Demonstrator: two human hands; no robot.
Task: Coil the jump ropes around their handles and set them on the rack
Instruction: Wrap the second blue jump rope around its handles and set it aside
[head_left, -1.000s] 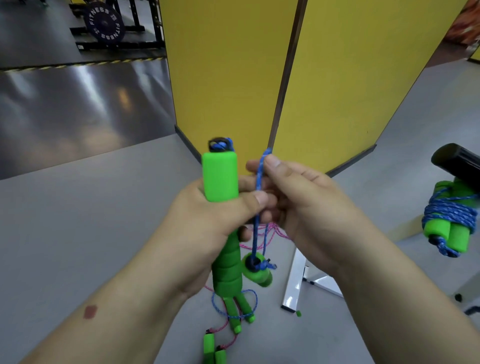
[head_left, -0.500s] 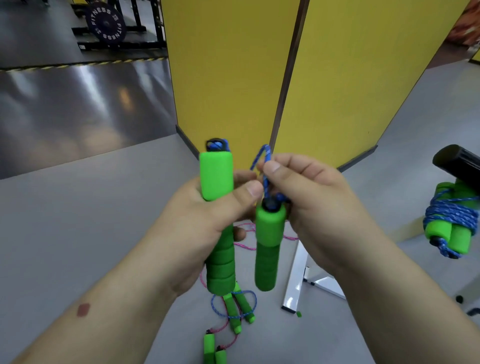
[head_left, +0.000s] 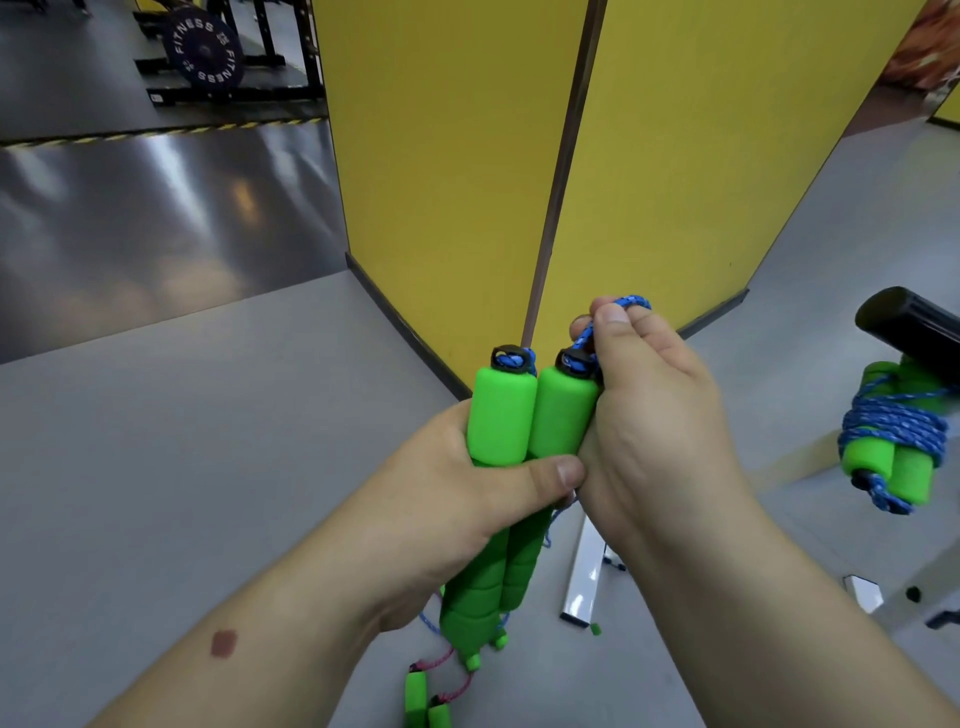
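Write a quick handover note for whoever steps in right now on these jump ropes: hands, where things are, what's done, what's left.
Left hand: grips both green handles side by side, upright.
Right hand: pinches the blue rope just above the handle tops.
Done: one coiled rope already hangs on the black rack bar at right.
Left: no turns yet on the held handles; wind the rope around them, then hang the bundle on the rack. More ropes, including a pink rope, lie on the floor below.

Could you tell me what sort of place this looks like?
Most likely a gym: a weight plate marked FITNESS sits on a dark rack at the back, and both hands hold green-handled jump ropes, with another coiled rope hanging nearby.
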